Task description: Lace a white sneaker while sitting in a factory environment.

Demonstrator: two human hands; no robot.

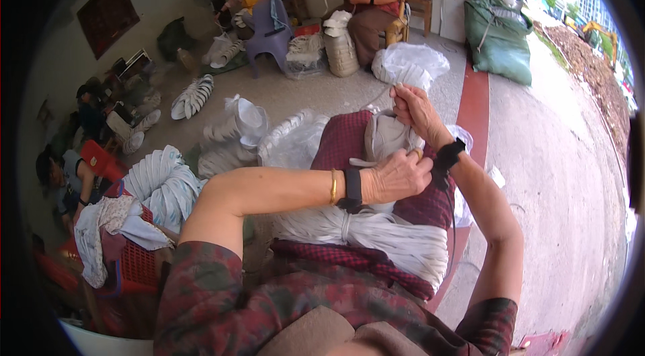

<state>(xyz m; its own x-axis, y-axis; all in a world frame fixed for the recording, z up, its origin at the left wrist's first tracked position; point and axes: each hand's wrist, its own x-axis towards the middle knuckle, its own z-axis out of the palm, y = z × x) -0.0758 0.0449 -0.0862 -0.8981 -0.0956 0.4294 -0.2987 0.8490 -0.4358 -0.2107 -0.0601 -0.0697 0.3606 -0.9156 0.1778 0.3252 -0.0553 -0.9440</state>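
Observation:
A pale shoe upper [383,139] rests over my knees, on dark red checked cloth [339,144]. My left hand [398,176] is closed at the near side of the upper, its fingers curled against it. Exactly what the fingertips grip is hidden. Higher up, my right hand [415,113] pinches a thin whitish shoelace [380,98] just above the far end of the upper. Across my lap lies a thick bundle of white shoelaces [396,243], tied round the middle.
Stacks of white shoe uppers [161,178] and plastic-wrapped ones [289,143] lie on the floor. A red basket [140,258] with cloths stands at left. Beyond are a purple chair [269,40], several seated people, and a green sack [498,40] at right.

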